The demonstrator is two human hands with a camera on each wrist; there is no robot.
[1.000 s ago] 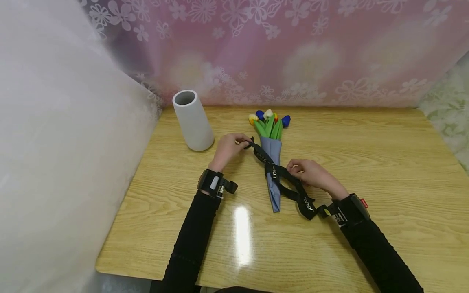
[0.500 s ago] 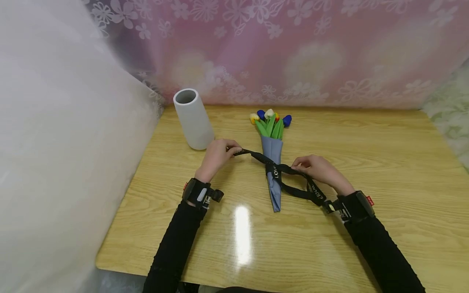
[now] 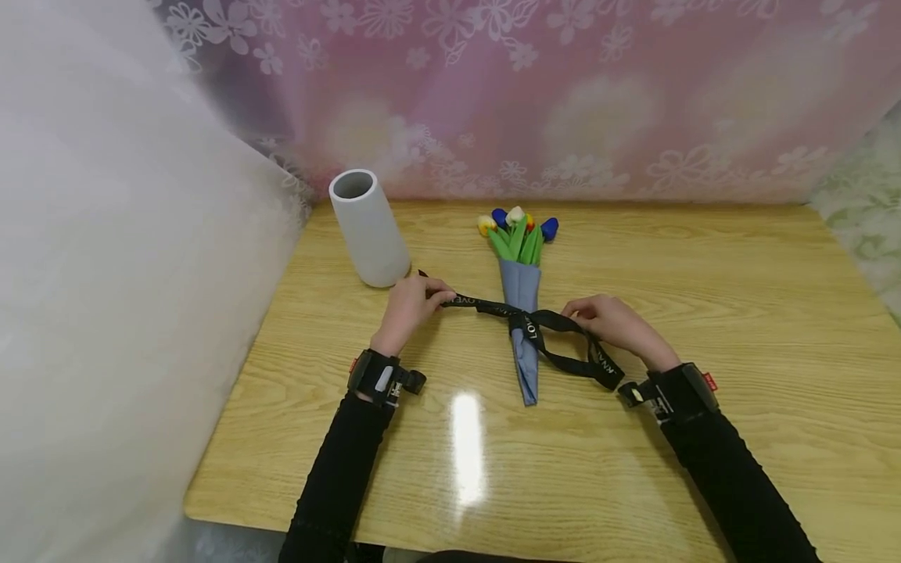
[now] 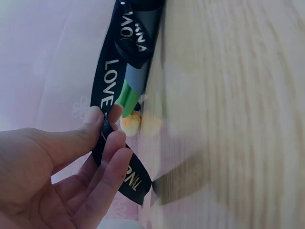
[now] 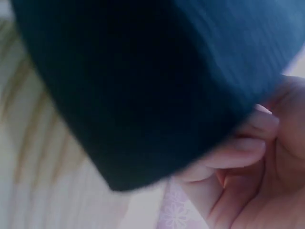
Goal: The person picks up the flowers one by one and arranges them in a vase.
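A bouquet of artificial tulips (image 3: 517, 223) in blue-grey wrapping (image 3: 519, 283) lies on the table, flower heads toward the back. Round its middle goes a black ribbon (image 3: 493, 307) with pale lettering, crossed at the front. On the left, my left hand (image 3: 408, 309) pinches one length of the ribbon between thumb and fingers; the left wrist view shows its tail (image 4: 131, 183) hanging past the fingertips. To the right of the wrapping, my right hand (image 3: 611, 322) pinches the upper side of a ribbon loop. Close ribbon (image 5: 133, 95) hides those fingertips in the right wrist view.
A white vase (image 3: 371, 234) stands at the back left, just behind my left hand. The wooden table (image 3: 704, 258) meets a pink floral curtain (image 3: 493, 102) at the back. White sheeting (image 3: 127, 274) hangs along the left side.
My left hand has drawn its ribbon length left and slightly toward me, so it stretches straighter. My right hand has shifted slightly right, and the loop there has spread wider.
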